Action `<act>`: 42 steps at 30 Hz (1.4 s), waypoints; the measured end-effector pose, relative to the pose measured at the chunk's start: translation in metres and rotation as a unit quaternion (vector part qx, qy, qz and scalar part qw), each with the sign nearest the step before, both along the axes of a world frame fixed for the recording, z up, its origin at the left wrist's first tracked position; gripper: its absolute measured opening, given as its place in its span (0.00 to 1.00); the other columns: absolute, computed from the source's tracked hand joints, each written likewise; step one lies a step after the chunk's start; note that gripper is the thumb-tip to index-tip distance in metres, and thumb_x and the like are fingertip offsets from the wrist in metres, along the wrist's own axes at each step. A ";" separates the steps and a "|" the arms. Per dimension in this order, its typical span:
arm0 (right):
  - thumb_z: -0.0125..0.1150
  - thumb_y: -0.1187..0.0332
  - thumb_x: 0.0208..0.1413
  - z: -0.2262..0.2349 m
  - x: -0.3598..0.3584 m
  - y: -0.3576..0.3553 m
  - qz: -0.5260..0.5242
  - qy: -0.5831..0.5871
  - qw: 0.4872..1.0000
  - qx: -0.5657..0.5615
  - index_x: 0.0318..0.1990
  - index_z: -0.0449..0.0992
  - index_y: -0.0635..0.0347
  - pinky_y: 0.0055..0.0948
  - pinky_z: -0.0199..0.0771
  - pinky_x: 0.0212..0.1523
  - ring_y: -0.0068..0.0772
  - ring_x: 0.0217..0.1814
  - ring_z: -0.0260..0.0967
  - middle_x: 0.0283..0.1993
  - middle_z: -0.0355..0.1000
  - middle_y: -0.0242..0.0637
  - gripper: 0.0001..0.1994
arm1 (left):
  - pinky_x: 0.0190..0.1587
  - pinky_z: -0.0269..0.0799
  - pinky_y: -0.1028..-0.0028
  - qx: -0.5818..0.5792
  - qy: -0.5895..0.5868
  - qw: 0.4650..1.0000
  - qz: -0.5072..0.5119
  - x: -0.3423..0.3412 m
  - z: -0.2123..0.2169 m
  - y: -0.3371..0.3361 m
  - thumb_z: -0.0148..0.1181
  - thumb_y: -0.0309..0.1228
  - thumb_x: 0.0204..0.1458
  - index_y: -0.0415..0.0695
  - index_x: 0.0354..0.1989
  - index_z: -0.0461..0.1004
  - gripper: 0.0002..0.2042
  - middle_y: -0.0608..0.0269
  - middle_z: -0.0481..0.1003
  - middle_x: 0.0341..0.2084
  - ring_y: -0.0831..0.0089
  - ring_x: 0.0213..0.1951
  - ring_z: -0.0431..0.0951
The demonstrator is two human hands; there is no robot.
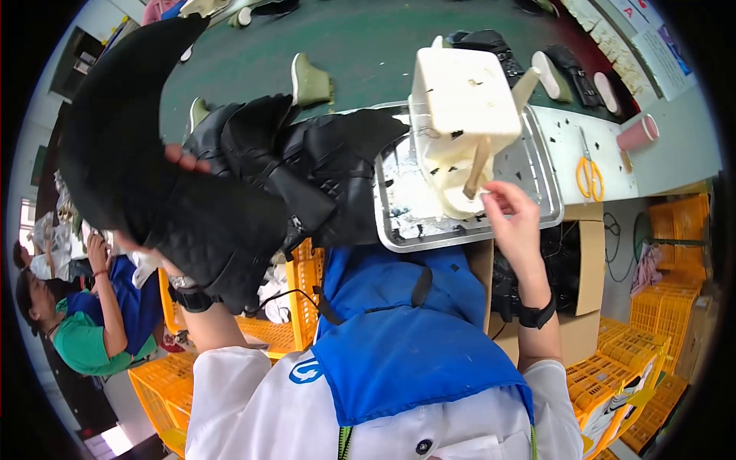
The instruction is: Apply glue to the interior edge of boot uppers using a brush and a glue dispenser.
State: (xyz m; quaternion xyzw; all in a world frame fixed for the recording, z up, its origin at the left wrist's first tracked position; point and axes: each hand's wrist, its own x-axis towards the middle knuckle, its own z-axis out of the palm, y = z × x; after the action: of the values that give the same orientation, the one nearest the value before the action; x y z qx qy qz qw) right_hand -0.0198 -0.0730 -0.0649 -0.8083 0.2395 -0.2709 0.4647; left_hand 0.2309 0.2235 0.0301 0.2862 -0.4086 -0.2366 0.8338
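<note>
My left hand (186, 159) grips a large black boot upper (115, 115), raised at the left; only some fingers show around it. More black boot uppers with straps and buckles (322, 169) lie in a pile beside it. A cream plastic pot (466, 92) with a square body and a lower cup stands in a metal tray (548, 192). A wooden-handled brush (478, 165) leans in the cup, its lower end hidden. My right hand (512, 218) is at the cup's rim by the brush, thumb and fingers pinched together; what lies between them is too small to make out.
Orange-handled scissors (589, 178) and a pink cup (638, 133) are right of the tray. Olive-green shoe pieces (310, 80) stand on the green table (368, 61). A cardboard box (589, 268) and orange crates (613, 368) are at the right. Someone in green (88, 341) works at the left.
</note>
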 end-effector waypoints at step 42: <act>0.50 0.65 0.56 0.038 -0.008 -0.062 0.120 -0.099 0.937 0.314 0.43 0.70 0.67 0.16 0.67 0.24 0.17 0.22 0.65 0.26 0.71 0.37 0.14 | 0.50 0.62 0.71 0.352 0.122 0.858 -0.354 -0.060 -0.099 -0.058 0.74 0.30 0.23 0.37 0.47 0.68 0.35 0.56 0.71 0.44 0.67 0.45 0.71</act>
State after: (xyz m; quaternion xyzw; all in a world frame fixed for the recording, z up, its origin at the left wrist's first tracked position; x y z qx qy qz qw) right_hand -0.0275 -0.1346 -0.0264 -0.6133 0.1663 -0.2028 0.7450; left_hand 0.1704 0.1653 -0.0686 0.3657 -0.2669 -0.6768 0.5805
